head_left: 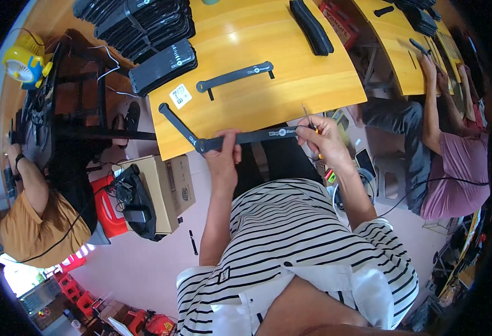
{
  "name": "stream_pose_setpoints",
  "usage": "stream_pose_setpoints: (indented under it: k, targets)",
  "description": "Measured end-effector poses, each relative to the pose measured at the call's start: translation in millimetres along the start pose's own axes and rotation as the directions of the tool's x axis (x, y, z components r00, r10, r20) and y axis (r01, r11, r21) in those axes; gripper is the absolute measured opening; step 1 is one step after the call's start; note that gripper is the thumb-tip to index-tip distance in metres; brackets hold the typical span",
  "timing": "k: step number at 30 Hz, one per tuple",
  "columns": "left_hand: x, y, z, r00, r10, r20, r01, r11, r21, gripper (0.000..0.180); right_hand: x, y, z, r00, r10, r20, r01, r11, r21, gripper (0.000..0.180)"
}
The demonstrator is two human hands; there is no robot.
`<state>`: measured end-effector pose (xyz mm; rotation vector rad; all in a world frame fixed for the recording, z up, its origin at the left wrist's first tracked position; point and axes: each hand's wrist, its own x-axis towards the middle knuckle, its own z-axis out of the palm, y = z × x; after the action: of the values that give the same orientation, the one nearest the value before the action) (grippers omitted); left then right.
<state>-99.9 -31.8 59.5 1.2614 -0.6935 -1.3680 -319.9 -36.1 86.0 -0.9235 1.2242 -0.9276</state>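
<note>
A long black strap (pixel 257 136) with a white printed patch is stretched between my two hands at the table's near edge. My left hand (pixel 223 157) is closed on its left part, beside the rounded end. At the strap's right end, my right hand (pixel 327 143) pinches close to the tip and also holds a small tool (pixel 306 112) with a thin metal point and a bit of yellow; its exact kind is hidden by the fingers. Another black strap (pixel 179 126) lies slanted at the table's left corner, meeting the held one. A third strap (pixel 235 77) with two short tabs lies farther in.
Bundled black straps (pixel 139 28) and a smaller stack (pixel 165 64) stand at the far left of the yellow table (pixel 291 92). A white label (pixel 180 96) lies near them, a black bundle (pixel 311 28) at far right. A cardboard box (pixel 170 185) is left of me. Co-workers sit on both sides.
</note>
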Motion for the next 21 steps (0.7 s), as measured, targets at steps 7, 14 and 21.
stream_pose_setpoints:
  k: [7,14,21]
  targets:
    - [36,17,-46,1.000,-0.001,0.024,0.001,1.000,-0.016,0.012,37,-8,-8,0.997,-0.032,0.073,0.034,0.999,-0.033,0.011]
    - [92,41,-51,0.998,-0.052,0.026,0.049,0.992,0.116,0.008,104,-18,-12,0.995,-0.091,0.026,0.094,0.989,-0.116,0.012]
    - [147,18,-56,1.000,-0.010,0.007,0.008,0.978,0.208,0.006,155,-9,-11,0.997,-0.069,-0.041,0.060,0.979,-0.192,0.011]
